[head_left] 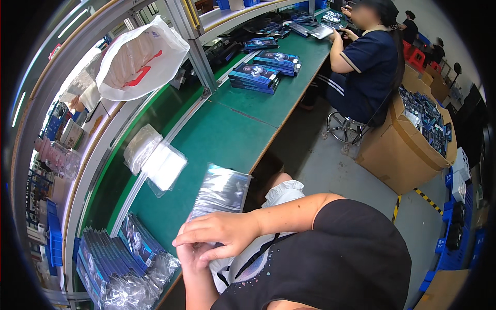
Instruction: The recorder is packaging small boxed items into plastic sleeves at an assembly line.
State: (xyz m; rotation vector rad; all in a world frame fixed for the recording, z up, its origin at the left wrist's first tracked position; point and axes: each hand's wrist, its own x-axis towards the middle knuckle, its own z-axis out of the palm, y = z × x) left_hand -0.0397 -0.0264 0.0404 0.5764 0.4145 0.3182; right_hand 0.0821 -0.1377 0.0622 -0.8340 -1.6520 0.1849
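Note:
A flat box in a shiny clear plastic bag is held over the near edge of the green bench, its far end pointing away from me. My left hand grips its near end from below, fingers partly hidden. Across the top of that end lies my right hand, its fingers bent over the plastic and touching the left hand. Left of my hands, a row of bagged dark-blue boxes stands upright with crumpled plastic at the near ends. Farther along sits a pile of clear plastic bags.
Stacks of dark-blue boxes lie farther down the bench. A white bag hangs from the shelf frame. A co-worker sits on a stool at the far right, handling a package. Behind stands a large carton full of boxes.

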